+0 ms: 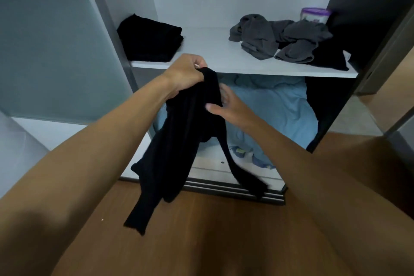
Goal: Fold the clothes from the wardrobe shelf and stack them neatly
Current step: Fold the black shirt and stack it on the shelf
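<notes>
Shelf, grey heap, folded black stack, black garment held

Legend: no text, brand, number or sign in my view can be read. The purple-lidded container, standing at the back right of the wardrobe shelf, bears a dark marking on its clear side, but it is too blurred and too small to make out.

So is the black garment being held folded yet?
Not folded: the garment hangs loose from the left hand, ends dangling.
</notes>
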